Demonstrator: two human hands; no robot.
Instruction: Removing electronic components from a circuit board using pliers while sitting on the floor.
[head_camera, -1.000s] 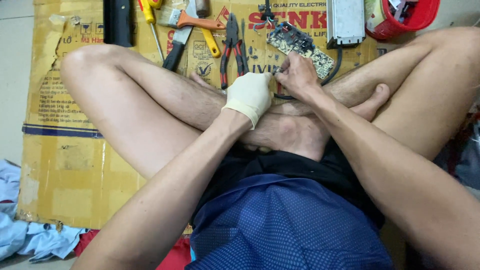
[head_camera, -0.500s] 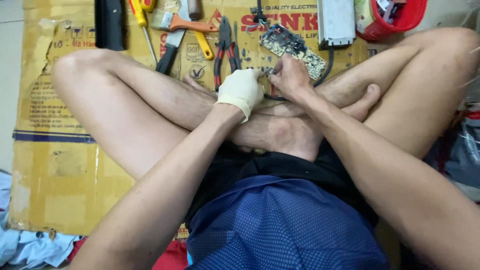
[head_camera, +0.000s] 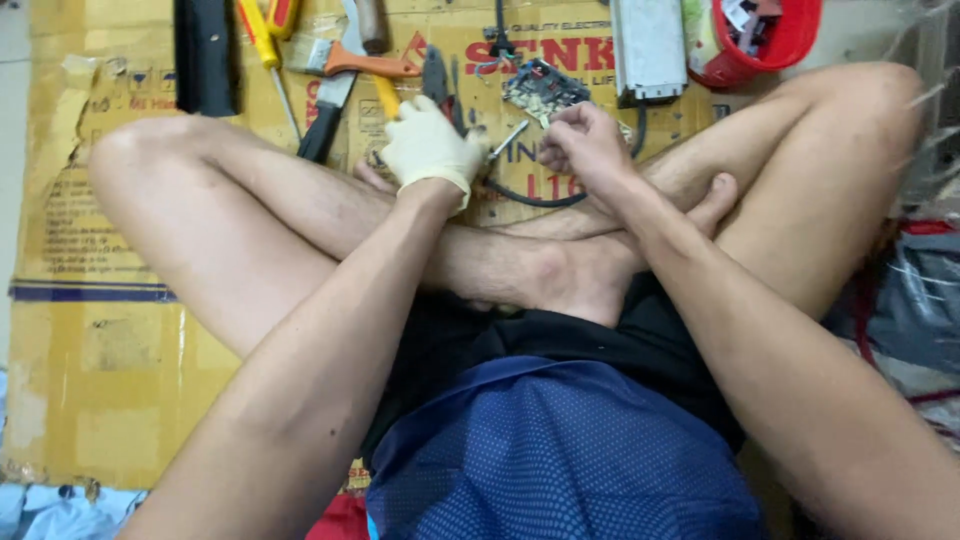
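My left hand (head_camera: 430, 150), in a cream glove, is closed around a tool with a short metal shaft (head_camera: 507, 140) whose tip points right. My bare right hand (head_camera: 585, 145) is curled into a fist a little to the right of that tip, and a black cable (head_camera: 530, 200) loops from under the glove up into it. Both hands hover over the cardboard sheet (head_camera: 110, 330), just beyond my crossed legs. A small circuit board (head_camera: 545, 85) lies just past the hands.
Laid on the cardboard at the top are a black bar (head_camera: 205, 55), a yellow screwdriver (head_camera: 262, 40), an orange-handled tool (head_camera: 365, 65), pliers (head_camera: 437, 75) and a grey metal box (head_camera: 648, 45). A red bowl (head_camera: 790, 45) stands top right, and cloth lies at the bottom left.
Both hands have moved forward off my crossed ankles and drawn apart. The tool's metal shaft now shows between them. The view has shifted slightly.
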